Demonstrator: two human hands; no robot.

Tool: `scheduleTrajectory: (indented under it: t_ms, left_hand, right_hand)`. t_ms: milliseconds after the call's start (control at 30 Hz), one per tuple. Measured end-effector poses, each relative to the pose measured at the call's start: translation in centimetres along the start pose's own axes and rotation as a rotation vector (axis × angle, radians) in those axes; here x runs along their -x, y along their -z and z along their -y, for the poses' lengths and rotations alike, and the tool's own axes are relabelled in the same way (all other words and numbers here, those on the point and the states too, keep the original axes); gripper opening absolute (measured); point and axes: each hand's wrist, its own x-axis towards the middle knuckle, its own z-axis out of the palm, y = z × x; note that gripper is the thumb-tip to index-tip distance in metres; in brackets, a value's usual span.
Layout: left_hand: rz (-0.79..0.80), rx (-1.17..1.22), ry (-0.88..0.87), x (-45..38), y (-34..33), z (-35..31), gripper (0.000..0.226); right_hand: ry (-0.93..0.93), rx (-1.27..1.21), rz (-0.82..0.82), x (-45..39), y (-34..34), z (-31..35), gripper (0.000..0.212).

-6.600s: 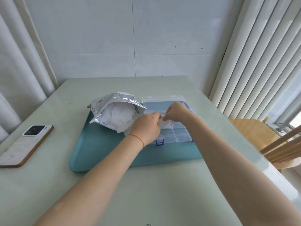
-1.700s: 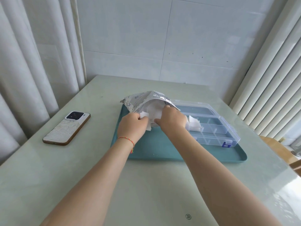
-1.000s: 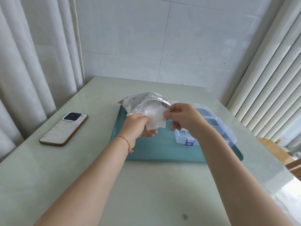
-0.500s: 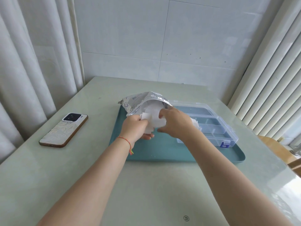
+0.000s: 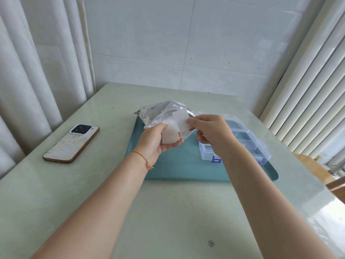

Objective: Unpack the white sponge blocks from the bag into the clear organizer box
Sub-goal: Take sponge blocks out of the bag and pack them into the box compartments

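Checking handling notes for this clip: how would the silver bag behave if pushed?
The silver bag looks crinkled and thin, so probably floppy, denting rather than sliding whole. It seems light and may skid on the smooth teal tray. Its mouth gapes, so blocks might spill.

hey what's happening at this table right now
A person is unpacking white sponge blocks from a silver bag into a clear organizer box; both sit on a teal tray. The left hand holds a small stack of sponge blocks above the tray, in front of the bag's mouth. The right hand pinches another sponge block beside them, hovering partly over the box. A phone lies on the table to the left.
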Motion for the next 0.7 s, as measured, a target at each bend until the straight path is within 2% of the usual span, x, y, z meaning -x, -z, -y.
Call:
scheduleTrajectory:
  t_ms: [67, 167, 300, 400, 500, 600, 700]
  left_hand:
    - [0.045, 0.075, 0.027, 0.1, -0.1, 0.0, 0.037]
    - [0.087, 0.108, 0.024, -0.1, -0.1, 0.2, 0.041]
    - [0.079, 0.045, 0.001, -0.1, -0.2, 0.4, 0.022]
    - [0.047, -0.019, -0.040, -0.2, -0.2, 0.7, 0.011]
    - [0.075, -0.030, -0.004, 0.0, -0.1, 0.6, 0.020]
    - [0.138, -0.050, 0.058, 0.5, -0.2, 0.3, 0.014]
    - [0.226, -0.125, 0.093, 0.8, -0.3, 0.3, 0.009]
  right_hand:
    - [-0.031, -0.045, 0.044, 0.5, -0.7, -0.2, 0.009]
    - [-0.067, 0.015, 0.041, 0.6, -1.6, -0.6, 0.009]
    - [-0.088, 0.013, 0.109, 0.7, -2.3, -0.8, 0.011]
    - [-0.016, 0.310, 0.071, 0.7, -2.6, -0.7, 0.020]
    - [0.193, 0.525, 0.067, 1.0, -2.2, -0.6, 0.043]
    - [0.407, 0.671, 0.250, 1.4, -2.0, -0.5, 0.086]
    - [0.532, 0.844, 0.293, 1.6, -2.9, -0.6, 0.099]
